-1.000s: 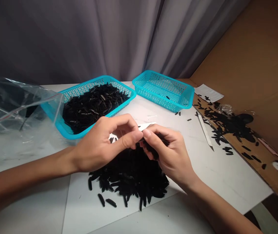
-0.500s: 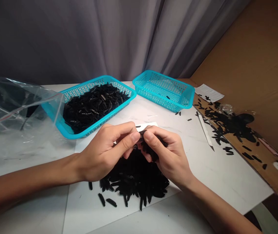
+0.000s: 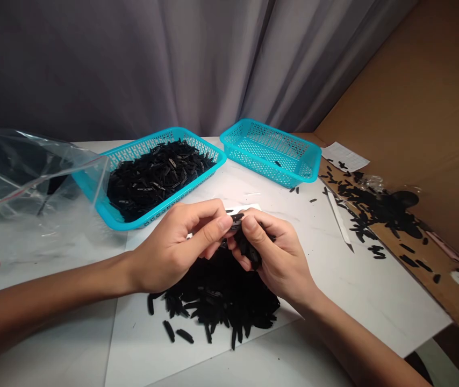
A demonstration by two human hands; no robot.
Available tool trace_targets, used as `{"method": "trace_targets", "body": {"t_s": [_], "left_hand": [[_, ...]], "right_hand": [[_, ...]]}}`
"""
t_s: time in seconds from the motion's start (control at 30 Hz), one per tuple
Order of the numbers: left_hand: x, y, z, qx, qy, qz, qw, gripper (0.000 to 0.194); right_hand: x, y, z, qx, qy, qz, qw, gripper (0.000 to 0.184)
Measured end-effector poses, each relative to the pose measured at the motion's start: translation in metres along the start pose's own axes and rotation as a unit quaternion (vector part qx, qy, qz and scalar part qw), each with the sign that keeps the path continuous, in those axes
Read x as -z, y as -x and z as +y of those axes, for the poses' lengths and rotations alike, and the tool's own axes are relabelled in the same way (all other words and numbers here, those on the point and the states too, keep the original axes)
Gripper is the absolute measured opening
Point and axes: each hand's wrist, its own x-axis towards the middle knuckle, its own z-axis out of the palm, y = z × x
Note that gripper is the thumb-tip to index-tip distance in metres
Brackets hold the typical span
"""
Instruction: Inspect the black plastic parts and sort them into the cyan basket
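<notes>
Above the heap, a small black oblong piece (image 3: pixel 236 219) with a lighter marked face is pinched between both hands. My left hand (image 3: pixel 175 247) is closed, thumb and forefinger on its left end. My right hand (image 3: pixel 286 252) grips the other end with thumb and forefinger. Its curled lower fingers also hold a bunch of black pieces (image 3: pixel 249 248). Below lies a pile of similar black pieces (image 3: pixel 229 301) on a white sheet (image 3: pixel 133 349), with a few loose ones at its near left side. The fingers partly hide the pinched piece.
A blue basket (image 3: pixel 209 167) full of black pieces stands back left, beside a clear plastic bag (image 3: pixel 40 220). Another blue basket (image 3: pixel 270 168) holds one small black piece. At right are a white pen-like tool (image 3: pixel 339 220) and black pieces scattered on cardboard (image 3: pixel 447 301).
The fingertips have parted slightly, and more of the pinched piece's marked face shows between them. The view has shifted a little. Both hands keep their hold.
</notes>
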Motion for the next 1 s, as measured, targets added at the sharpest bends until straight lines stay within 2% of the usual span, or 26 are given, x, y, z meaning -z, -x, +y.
{"method": "trace_targets", "body": {"t_s": [0.27,0.37,0.53,0.6,0.63,0.67,0.73,0.8,0.83,0.9,1.0], "left_hand": [[0.001,0.0,-0.002,0.031,0.058,-0.009,0.998,0.041],[0.002,0.001,-0.002,0.007,0.034,0.0,0.999,0.041],[0.002,0.0,-0.003,0.007,-0.002,0.012,1.0,0.039],[0.004,-0.001,-0.003,-0.056,-0.094,0.023,0.994,0.034],[0.005,-0.002,-0.003,-0.122,-0.163,0.027,0.979,0.03],[0.008,-0.002,-0.003,-0.2,-0.238,0.025,0.95,0.027],[0.014,-0.005,0.0,-0.35,-0.369,0.002,0.861,0.025],[0.02,-0.007,0.006,-0.431,-0.446,-0.042,0.783,0.029],[0.022,-0.009,0.009,-0.442,-0.467,-0.068,0.763,0.03],[0.025,-0.012,0.019,-0.447,-0.477,-0.114,0.748,0.032],[0.026,-0.016,0.034,-0.44,-0.451,-0.155,0.761,0.036]], "right_hand": [[0.0,-0.003,-0.003,-0.014,-0.015,0.027,0.999,0.034],[0.001,-0.005,-0.005,-0.045,-0.037,0.042,0.997,0.033],[0.001,-0.006,-0.01,-0.072,-0.057,0.049,0.995,0.033],[0.001,-0.006,-0.012,-0.073,-0.06,0.051,0.994,0.034],[0.001,-0.007,-0.012,-0.075,-0.061,0.053,0.994,0.034],[0.001,-0.007,-0.013,-0.08,-0.061,0.055,0.993,0.035],[0.002,-0.007,-0.014,-0.093,-0.061,0.057,0.992,0.035],[0.002,-0.007,-0.014,-0.102,-0.062,0.058,0.991,0.035],[0.002,-0.007,-0.015,-0.103,-0.061,0.057,0.991,0.034],[0.003,-0.007,-0.015,-0.101,-0.061,0.054,0.991,0.034],[0.003,-0.007,-0.016,-0.1,-0.061,0.05,0.992,0.034]]}}
